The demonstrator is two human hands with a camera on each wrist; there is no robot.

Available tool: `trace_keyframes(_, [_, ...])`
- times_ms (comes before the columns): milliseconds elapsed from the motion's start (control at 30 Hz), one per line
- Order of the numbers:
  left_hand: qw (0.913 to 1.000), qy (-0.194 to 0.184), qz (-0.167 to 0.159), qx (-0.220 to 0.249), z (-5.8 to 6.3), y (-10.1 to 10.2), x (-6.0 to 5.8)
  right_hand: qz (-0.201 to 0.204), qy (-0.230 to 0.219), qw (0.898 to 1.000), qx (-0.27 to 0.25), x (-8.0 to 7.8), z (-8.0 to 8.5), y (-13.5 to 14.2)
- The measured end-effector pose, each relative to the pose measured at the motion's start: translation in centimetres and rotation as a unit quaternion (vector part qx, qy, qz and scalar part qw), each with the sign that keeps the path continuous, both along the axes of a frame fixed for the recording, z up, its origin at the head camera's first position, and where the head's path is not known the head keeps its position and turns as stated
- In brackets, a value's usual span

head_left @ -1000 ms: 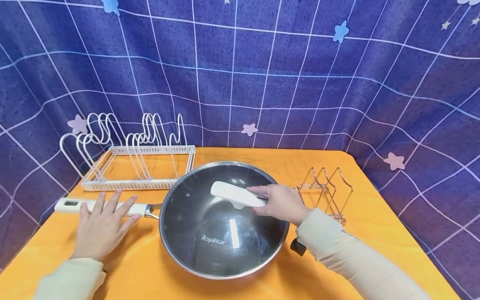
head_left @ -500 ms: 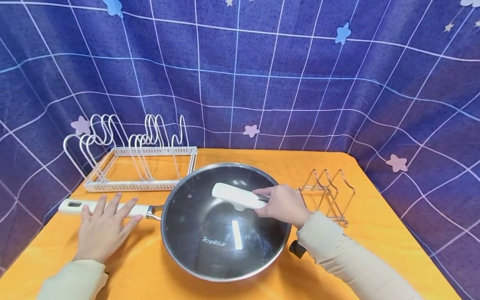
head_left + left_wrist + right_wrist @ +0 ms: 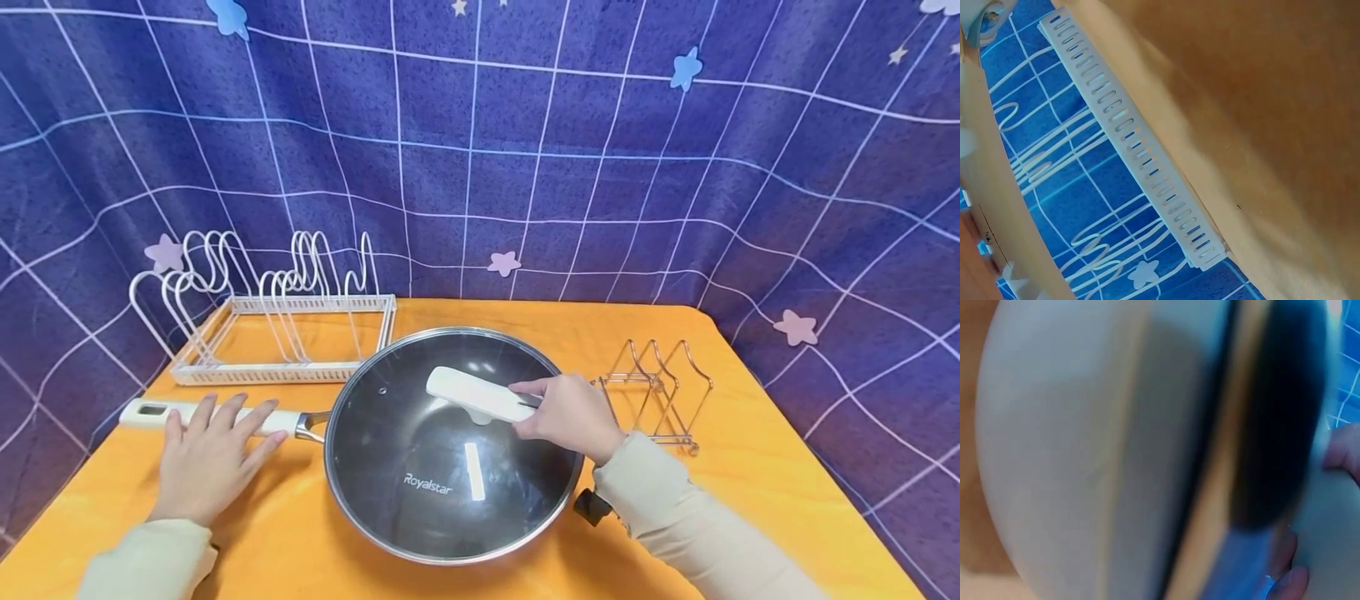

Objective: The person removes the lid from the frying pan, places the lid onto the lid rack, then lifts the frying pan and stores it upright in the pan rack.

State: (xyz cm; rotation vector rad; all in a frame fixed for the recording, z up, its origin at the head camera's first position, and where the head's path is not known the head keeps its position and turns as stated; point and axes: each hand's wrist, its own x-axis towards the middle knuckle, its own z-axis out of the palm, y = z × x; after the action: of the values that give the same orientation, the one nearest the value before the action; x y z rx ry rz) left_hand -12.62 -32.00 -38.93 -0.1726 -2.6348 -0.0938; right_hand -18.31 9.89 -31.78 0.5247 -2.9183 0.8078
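A large frying pan covered by a dark glass lid (image 3: 420, 450) marked "Royalstar" sits mid-table. The lid has a long white handle (image 3: 474, 392) across its top. My right hand (image 3: 573, 419) grips that handle at its right end, thumb and fingers on either side. In the right wrist view, fingertips (image 3: 1291, 586) curl at its edge, and the pan's pale outer side (image 3: 1047, 462) looms blurred. My left hand (image 3: 201, 467) lies with spread fingers across the pan's white handle (image 3: 142, 412), which points left.
Behind my left hand stands a white wire rack (image 3: 262, 372) with looped dividers, also filling much of the left wrist view. A small copper-coloured wire rack (image 3: 660, 400) is right of the pan. A patterned blue curtain (image 3: 480, 183) hangs behind the orange-covered table (image 3: 757, 500).
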Motion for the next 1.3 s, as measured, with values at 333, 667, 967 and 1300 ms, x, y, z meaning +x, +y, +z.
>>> trace_keyframes(333, [0.9999,-0.009,0.006,-0.002,-0.1,0.0,0.1,-0.007,-0.004,1.000,-0.005,0.1,0.0,-0.1])
trace_keyframes(667, [0.9999,-0.009,0.010,0.005,-0.3,0.0,0.0,-0.027,-0.015,0.999,-0.018,0.6,0.3,-0.3])
trace_keyframes(967, [0.9999,-0.004,0.010,0.005,-0.4,0.0,-0.1,-0.040,0.009,0.998,-0.043,1.3,0.5,-0.3])
trace_keyframes(1300, [0.9999,-0.008,0.012,0.006,-0.3,0.1,0.1,-0.048,0.009,0.997,-0.067,1.7,1.2,0.1])
